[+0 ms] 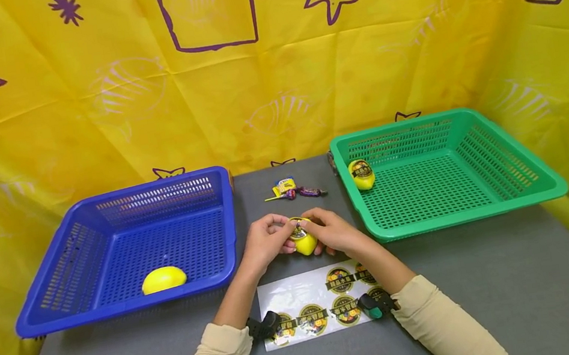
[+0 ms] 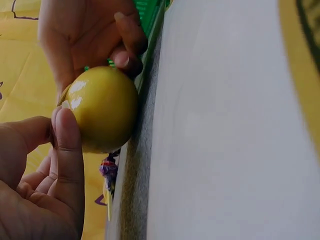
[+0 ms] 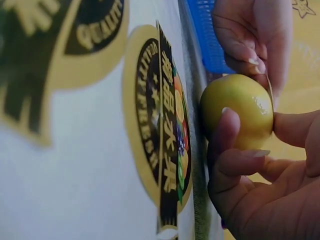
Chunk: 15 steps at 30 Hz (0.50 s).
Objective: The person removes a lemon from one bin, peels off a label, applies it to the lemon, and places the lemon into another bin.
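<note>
Your blue basket [image 1: 79, 267], left, holds one lemon [image 1: 163, 279]; your green basket [image 1: 510, 188], right, holds a labelled lemon [image 1: 362, 174]. Between them, your left hand [image 1: 266, 242] and right hand [image 1: 332, 232] pinch a third lemon [image 1: 304, 241] above the sticker sheet [image 1: 292, 294]. The wrist views show its glossy underside. Grey table [image 1: 497, 293], yellow curtain [image 1: 89, 108].

Sticker sheet [image 1: 301, 296] labels (partly under wrists) unreadable.
</note>
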Each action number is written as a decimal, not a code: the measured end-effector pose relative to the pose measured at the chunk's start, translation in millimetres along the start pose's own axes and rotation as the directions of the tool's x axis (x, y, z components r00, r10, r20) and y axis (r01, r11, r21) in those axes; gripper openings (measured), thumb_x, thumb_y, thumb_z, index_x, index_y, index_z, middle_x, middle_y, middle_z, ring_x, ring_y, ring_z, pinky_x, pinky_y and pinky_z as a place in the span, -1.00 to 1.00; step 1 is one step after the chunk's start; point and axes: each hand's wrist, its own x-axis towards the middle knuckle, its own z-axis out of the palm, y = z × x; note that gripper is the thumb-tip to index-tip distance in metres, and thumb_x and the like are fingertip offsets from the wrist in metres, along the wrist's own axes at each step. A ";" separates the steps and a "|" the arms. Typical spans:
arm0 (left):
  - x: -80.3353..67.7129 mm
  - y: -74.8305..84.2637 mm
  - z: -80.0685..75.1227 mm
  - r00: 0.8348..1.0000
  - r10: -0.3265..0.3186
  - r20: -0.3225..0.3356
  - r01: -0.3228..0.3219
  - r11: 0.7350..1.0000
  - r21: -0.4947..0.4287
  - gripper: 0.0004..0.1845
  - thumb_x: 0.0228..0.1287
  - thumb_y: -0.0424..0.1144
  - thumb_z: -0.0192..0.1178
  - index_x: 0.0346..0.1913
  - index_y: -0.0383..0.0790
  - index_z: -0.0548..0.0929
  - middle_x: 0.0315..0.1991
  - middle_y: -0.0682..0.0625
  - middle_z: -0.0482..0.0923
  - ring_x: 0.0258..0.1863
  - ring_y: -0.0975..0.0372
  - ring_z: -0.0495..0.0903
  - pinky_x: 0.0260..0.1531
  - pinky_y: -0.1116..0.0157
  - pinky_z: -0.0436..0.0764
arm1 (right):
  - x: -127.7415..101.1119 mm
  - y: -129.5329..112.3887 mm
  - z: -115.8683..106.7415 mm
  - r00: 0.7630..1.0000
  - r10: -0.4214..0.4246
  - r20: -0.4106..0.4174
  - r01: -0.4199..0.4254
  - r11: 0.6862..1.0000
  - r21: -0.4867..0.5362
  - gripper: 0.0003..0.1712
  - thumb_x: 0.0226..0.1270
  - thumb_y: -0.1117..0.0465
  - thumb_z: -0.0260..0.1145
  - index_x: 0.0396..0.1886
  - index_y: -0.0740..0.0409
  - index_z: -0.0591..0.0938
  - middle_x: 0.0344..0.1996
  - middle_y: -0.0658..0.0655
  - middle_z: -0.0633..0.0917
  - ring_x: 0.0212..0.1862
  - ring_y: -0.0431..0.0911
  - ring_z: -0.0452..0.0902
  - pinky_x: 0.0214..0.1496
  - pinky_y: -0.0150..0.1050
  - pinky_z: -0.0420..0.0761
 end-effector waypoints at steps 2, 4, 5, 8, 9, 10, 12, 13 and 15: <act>0.5 0.1 -2.2 1.000 -0.006 0.013 0.006 1.000 0.013 -0.73 0.32 -0.28 0.35 -0.07 -0.43 0.61 -0.57 -0.13 0.63 -0.67 0.22 0.61 -0.58 0.29 0.67 | 0.2 1.0 -0.9 1.000 -0.003 0.006 0.003 1.000 0.017 -0.55 0.57 0.07 0.14 0.31 0.18 0.45 -0.14 0.21 0.61 -0.52 0.00 0.58 -0.64 -0.31 0.35; -1.3 3.2 -3.9 0.999 -0.016 0.031 0.015 1.000 0.019 -0.71 0.34 -0.29 0.34 -0.04 -0.45 0.59 -0.58 -0.14 0.62 -0.67 0.22 0.60 -0.58 0.28 0.67 | 0.7 2.3 -1.9 1.000 -0.004 0.012 0.004 0.999 0.033 -0.55 0.57 0.07 0.15 0.30 0.18 0.45 -0.14 0.22 0.60 -0.52 -0.01 0.58 -0.63 -0.30 0.36; -1.3 2.6 -4.5 0.999 -0.018 0.038 0.017 1.000 0.018 -0.70 0.34 -0.28 0.34 -0.02 -0.45 0.59 -0.58 -0.14 0.62 -0.67 0.23 0.60 -0.58 0.28 0.67 | 0.8 3.1 -2.3 1.000 -0.003 0.015 0.003 0.999 0.043 -0.56 0.57 0.07 0.16 0.30 0.18 0.46 -0.14 0.22 0.60 -0.52 -0.01 0.58 -0.63 -0.30 0.37; -2.3 2.4 -5.5 0.998 -0.032 0.062 0.032 0.999 0.004 -0.70 0.37 -0.32 0.31 0.02 -0.45 0.56 -0.56 -0.13 0.62 -0.64 0.23 0.60 -0.56 0.28 0.67 | 0.9 4.5 -3.1 1.000 0.005 0.021 -0.007 0.998 0.067 -0.57 0.56 0.08 0.17 0.29 0.17 0.47 -0.16 0.22 0.60 -0.51 -0.03 0.57 -0.61 -0.30 0.39; -2.4 2.1 -5.9 0.997 -0.039 0.072 0.039 0.999 -0.003 -0.71 0.38 -0.33 0.29 0.03 -0.44 0.55 -0.56 -0.12 0.62 -0.63 0.23 0.61 -0.55 0.28 0.68 | 1.0 4.9 -3.3 1.000 0.010 0.024 -0.012 0.997 0.073 -0.57 0.56 0.08 0.17 0.29 0.16 0.47 -0.17 0.22 0.60 -0.51 -0.03 0.57 -0.61 -0.30 0.40; -2.9 2.5 -5.9 0.996 -0.044 0.081 0.045 0.999 -0.012 -0.72 0.38 -0.34 0.28 0.04 -0.43 0.55 -0.55 -0.12 0.62 -0.62 0.23 0.61 -0.54 0.29 0.68 | 0.9 5.0 -3.4 1.000 0.015 0.027 -0.017 0.997 0.080 -0.57 0.56 0.08 0.17 0.29 0.16 0.47 -0.17 0.22 0.60 -0.51 -0.03 0.57 -0.60 -0.30 0.40; -1.0 0.0 -6.8 0.992 -0.061 0.108 0.064 0.998 -0.023 -0.73 0.41 -0.36 0.24 0.07 -0.41 0.53 -0.52 -0.11 0.62 -0.60 0.22 0.62 -0.50 0.29 0.68 | 0.7 4.8 -4.2 0.999 0.024 0.031 -0.027 0.995 0.092 -0.58 0.56 0.08 0.16 0.29 0.15 0.47 -0.18 0.22 0.61 -0.51 -0.04 0.56 -0.60 -0.30 0.41; -0.8 -0.1 -7.3 0.990 -0.067 0.126 0.071 0.997 -0.027 -0.73 0.42 -0.37 0.22 0.09 -0.41 0.51 -0.50 -0.11 0.62 -0.59 0.22 0.62 -0.48 0.29 0.69 | 0.8 4.9 -4.6 0.999 0.029 0.032 -0.032 0.995 0.096 -0.58 0.56 0.08 0.16 0.29 0.15 0.47 -0.18 0.22 0.61 -0.52 -0.04 0.56 -0.61 -0.30 0.41; -0.8 1.0 -8.3 0.984 -0.075 0.160 0.081 0.996 -0.030 -0.72 0.45 -0.40 0.17 0.13 -0.41 0.48 -0.46 -0.12 0.61 -0.55 0.22 0.63 -0.43 0.28 0.70 | 1.2 4.9 -5.6 0.999 0.034 0.034 -0.037 0.994 0.105 -0.58 0.56 0.09 0.16 0.29 0.15 0.46 -0.17 0.23 0.61 -0.52 -0.05 0.55 -0.61 -0.31 0.41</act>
